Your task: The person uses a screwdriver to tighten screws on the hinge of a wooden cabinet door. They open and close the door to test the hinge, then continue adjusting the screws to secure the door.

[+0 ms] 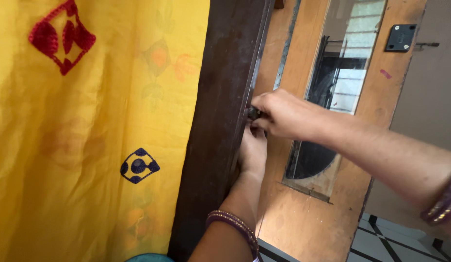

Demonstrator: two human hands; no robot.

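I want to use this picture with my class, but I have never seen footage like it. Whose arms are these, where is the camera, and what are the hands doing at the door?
There is no machine here. The single picture comes from a camera worn on a person's head, looking down at their own bare arms. The right hand grips a small dark fitting at the edge of a dark wooden door frame; what kind of fitting it is cannot be told. The left hand reaches up just beneath it. Both wrists wear purple bangles. A yellow embroidered curtain hangs on the left. Behind the hands stands an orange-brown door with a mirror panel.
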